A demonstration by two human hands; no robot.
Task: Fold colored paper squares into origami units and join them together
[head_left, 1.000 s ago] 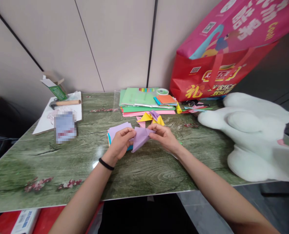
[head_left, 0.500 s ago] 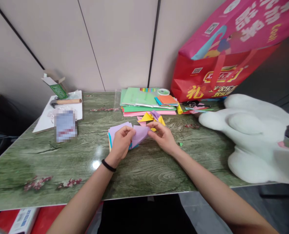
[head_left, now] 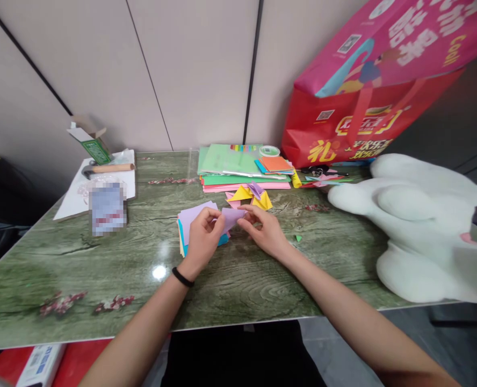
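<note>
A small purple sheet of paper (head_left: 231, 217) is held up between my two hands, over the table. My left hand (head_left: 203, 234) pinches its left side between thumb and fingers. At its right end, my right hand (head_left: 263, 227) has thumb and fingertips closed on the paper. Beneath and beside my left hand lies a stack of coloured paper (head_left: 193, 216), purple on top with blue and cream edges showing. Just beyond my fingers sit folded paper pieces (head_left: 244, 193) in yellow, purple and pink, joined in a curved shape.
Behind stand green and pink paper packs (head_left: 226, 161) with small orange and blue sheets. A hammer (head_left: 113, 168), a green box (head_left: 97, 150) and a blurred packet (head_left: 108, 208) lie left. Right are a white plush toy (head_left: 419, 226), a red bag (head_left: 323, 126) and a green scrap (head_left: 298, 238).
The purple sheet has gone from a wider, flatter spread to a smaller shape between my fingers. My right hand has shifted slightly left, closer to my left hand.
</note>
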